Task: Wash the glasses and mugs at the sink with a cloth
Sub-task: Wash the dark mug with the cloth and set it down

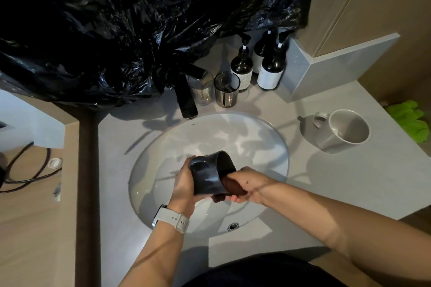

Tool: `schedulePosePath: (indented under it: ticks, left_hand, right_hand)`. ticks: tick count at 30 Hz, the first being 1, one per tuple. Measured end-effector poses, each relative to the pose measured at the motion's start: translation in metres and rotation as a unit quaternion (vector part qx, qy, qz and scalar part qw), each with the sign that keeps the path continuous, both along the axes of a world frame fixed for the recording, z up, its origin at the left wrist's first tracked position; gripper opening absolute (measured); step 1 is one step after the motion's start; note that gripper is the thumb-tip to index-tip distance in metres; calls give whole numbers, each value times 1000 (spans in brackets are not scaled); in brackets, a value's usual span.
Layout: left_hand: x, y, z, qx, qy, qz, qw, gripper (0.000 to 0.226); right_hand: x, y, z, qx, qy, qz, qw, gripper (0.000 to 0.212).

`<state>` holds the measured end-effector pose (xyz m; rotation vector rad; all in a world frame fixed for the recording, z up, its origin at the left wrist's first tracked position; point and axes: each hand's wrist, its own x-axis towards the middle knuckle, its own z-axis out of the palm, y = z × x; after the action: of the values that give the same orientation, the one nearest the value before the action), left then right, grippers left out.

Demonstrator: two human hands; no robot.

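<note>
So the left hand (183,184) is wrapping its fingers round the base end of a dark glossy ceramic mug (211,173), low centre of the frame, right over the white oval sink basin (268,147). The mug's lying on its side, mouth pointing right, straight at the right hand (247,185), which is pushing a dark brown cloth (233,187) into the opening. Those fingers are curling on the cloth, though most are hidden. Further out: a grey mug (342,130) tipped over on the counter at right, and two smoky glasses (226,89) by the black tap (186,98), probably next.
</note>
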<state>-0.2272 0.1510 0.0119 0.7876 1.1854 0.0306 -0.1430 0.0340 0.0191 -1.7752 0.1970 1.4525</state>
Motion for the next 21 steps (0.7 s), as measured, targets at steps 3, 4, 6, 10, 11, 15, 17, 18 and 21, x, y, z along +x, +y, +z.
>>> schedulePosePath:
  ticks: [3, 4, 6, 10, 11, 15, 17, 18, 21]
  left_hand:
    - [-7, -8, 6, -124, 11, -30, 992, 30]
    - [-10, -11, 8, -158, 23, -55, 986, 33]
    - [-13, -15, 10, -198, 35, -107, 974, 37]
    - [-11, -27, 25, -218, 40, -142, 965, 45]
    - [-10, -28, 25, -216, 31, -131, 967, 46]
    - [0, -23, 22, -143, -4, -92, 985, 42]
    - [4, -21, 26, -126, -36, -73, 989, 38]
    - [5, -18, 26, -123, -53, -59, 989, 36]
    - [4, -11, 21, -107, -111, -17, 988, 26]
  right_hand:
    - [11, -3, -3, -8, -299, 218, 929, 8]
    - [13, -3, -3, -4, -375, 288, 881, 12]
    - [18, -5, 2, 35, -474, 390, 789, 24]
    - [32, -7, 20, 169, -498, 501, 687, 25]
    - [35, -7, 26, 169, -498, 489, 696, 23]
    - [40, -7, 33, 44, -493, 409, 767, 28]
    - [37, -7, 31, 5, -469, 352, 810, 33]
    - [35, -7, 29, -1, -442, 321, 837, 35]
    - [25, -10, 24, 27, -261, 200, 944, 34]
